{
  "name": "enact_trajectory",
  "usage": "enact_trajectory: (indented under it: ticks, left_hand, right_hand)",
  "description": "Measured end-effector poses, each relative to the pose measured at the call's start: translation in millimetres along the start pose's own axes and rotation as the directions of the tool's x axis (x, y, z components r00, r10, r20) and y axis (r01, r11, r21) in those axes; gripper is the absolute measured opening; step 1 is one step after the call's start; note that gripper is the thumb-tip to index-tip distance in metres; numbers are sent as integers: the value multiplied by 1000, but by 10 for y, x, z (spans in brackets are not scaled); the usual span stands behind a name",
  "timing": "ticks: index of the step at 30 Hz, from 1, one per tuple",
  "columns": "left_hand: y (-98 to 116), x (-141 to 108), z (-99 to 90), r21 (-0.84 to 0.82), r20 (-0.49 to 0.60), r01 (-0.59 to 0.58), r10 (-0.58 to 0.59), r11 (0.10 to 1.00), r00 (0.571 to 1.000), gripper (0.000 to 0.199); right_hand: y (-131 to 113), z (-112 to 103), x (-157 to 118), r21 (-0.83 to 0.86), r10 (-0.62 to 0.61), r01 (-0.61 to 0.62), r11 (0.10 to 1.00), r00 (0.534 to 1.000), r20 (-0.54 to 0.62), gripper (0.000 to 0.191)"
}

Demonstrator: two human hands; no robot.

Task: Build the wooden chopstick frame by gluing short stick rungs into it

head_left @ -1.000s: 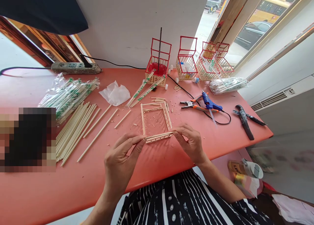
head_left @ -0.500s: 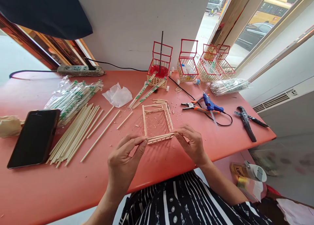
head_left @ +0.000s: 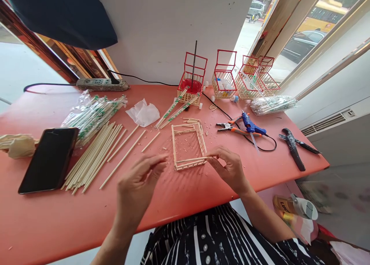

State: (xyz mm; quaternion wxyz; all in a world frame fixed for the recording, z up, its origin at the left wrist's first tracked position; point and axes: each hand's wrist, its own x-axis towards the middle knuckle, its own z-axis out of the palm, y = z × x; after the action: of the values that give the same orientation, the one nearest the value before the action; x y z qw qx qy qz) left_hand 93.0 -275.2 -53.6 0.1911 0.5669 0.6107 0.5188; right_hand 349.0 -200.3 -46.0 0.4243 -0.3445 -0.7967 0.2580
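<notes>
A small frame of pale wooden sticks (head_left: 174, 147) lies on the red table (head_left: 162, 203), with short rungs along its right and near sides. At its near right corner, my right hand (head_left: 227, 166) pinches the end of a thin stick (head_left: 190, 160) that lies along the near side. My left hand (head_left: 141, 180) is to the left of the frame, touching nothing, its thumb and fingers apart and slightly blurred. Loose sticks (head_left: 94, 157) are piled at the left, and a few cut pieces (head_left: 191, 120) lie by the frame's far side.
A phone (head_left: 47, 161) lies at the left. Behind the frame are a white tissue (head_left: 143, 113) and red-edged stick baskets (head_left: 224, 82). A blue glue gun (head_left: 251, 124), pliers (head_left: 231, 128) and black-handled cutters (head_left: 293, 149) lie to the right.
My left hand has let go of the near side's left end and moved left, its fingers opening. My right hand keeps its pinch at the right corner. The whole view has shifted slightly.
</notes>
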Motion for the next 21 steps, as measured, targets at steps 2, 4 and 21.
enact_trajectory:
  ticks: [2, 4, 21]
  left_hand:
    - [-101, 152, -114, 112, -57, 28, -22, 993, 998, 22]
    - [-245, 344, -196, 326, -1, 16, -17, 945, 1000, 26]
    - [-443, 795, -326, 619, 201, 33, -199, 784, 959, 21]
  right_hand:
    - [-19, -26, 34, 25, 22, -21, 999, 999, -31, 10]
    - [-39, -56, 75, 48, 34, -31, 998, 998, -57, 11]
    - [20, -365, 234, -23, -3, 1, 1000, 998, -70, 9]
